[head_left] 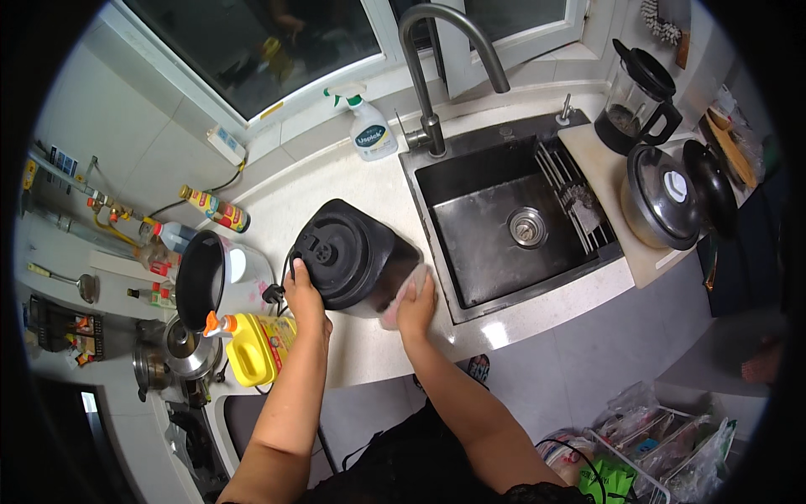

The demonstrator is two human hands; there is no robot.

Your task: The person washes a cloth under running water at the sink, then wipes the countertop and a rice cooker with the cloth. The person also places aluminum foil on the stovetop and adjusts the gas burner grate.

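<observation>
Head view: a black appliance base (353,252), tipped on its side on the white counter (369,189) just left of the sink (495,227), is steadied by the left hand (304,296), fingers curled against its rim, while a pinkish cloth (401,296) is pressed flat to its side under the right hand (417,307). Honestly, it could be rolled toward the sink edge if pushed too hard, since it's balanced on a curved side, and the cord and plug (274,294) could get wet. The left elbow is crowded by a yellow detergent jug (256,346) and a black pot (200,277); a spray bottle (369,130) stands behind, well apart.
</observation>
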